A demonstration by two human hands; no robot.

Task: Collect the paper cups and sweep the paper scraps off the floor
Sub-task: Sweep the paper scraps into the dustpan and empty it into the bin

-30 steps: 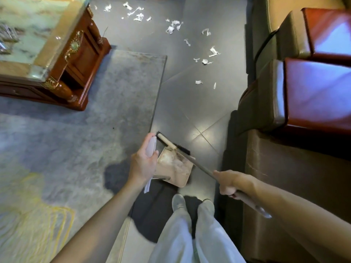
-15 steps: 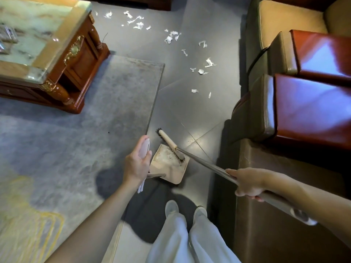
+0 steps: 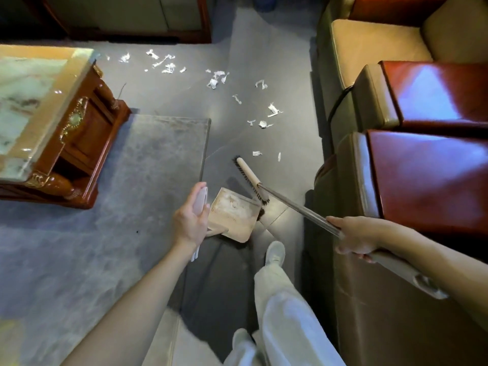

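Beyond the broom grip: paper scraps (image 3: 214, 81), white and torn, strewn over the grey tile floor (image 3: 264, 43). All lie past the brush head, on the side away from the person.
Nearest scrap (image 3: 256, 153): just ahead of the bristle tip, apart from it.
Right hand (image 3: 353, 239): fingers curled tight round the broom handle (image 3: 303, 211) where the metal pole meets the grey sleeve. The sleeve end sticks out behind the wrist.
Brush head (image 3: 250, 180): at the far end of the pole from the right grip. Cream back, dark bristles. Near end sits over the far corner of the dustpan; contact with the floor cannot be told.
Left hand (image 3: 188, 223): fingers wrapped round the white upright dustpan handle (image 3: 200, 200).
Dustpan (image 3: 232, 215): just right of the left grip, between the two hands. Cream, dusty inside.
Left of the left grip: grey rug (image 3: 132, 180), its edge running just beside the dustpan.
Further left: carved wooden coffee table (image 3: 87, 143) with a pale marble top, standing on the rug.
Right of the right grip: leather sofa (image 3: 422, 175), red-brown cushions, tan sides, close beside the arm.
Below both grips: pale trousers (image 3: 285, 318); one light shoe (image 3: 274, 252) just behind the dustpan.
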